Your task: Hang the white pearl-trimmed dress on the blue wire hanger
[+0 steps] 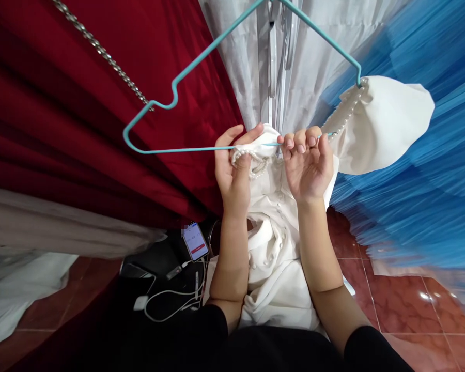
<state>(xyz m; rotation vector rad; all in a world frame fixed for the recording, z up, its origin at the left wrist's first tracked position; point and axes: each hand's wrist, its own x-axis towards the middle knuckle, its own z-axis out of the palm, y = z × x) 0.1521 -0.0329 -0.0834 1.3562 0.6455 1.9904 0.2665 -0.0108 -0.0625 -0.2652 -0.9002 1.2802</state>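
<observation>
A turquoise wire hanger spans the upper middle of the head view. One puffed sleeve of a white garment with pearl trim hangs at the hanger's right shoulder. My left hand holds the pearl-trimmed white fabric by the hanger's bottom bar, thumb below and fingers behind. My right hand has its fingers curled over the same bar, palm facing me, beside the garment's neckline. The rest of the garment drapes down between my forearms over my lap. The hanger's left end carries no cloth.
Red fabric with a metal chain hangs at left, white curtains behind, and blue tulle at right. A phone and white cables lie on a black surface at lower left. The floor has red tiles.
</observation>
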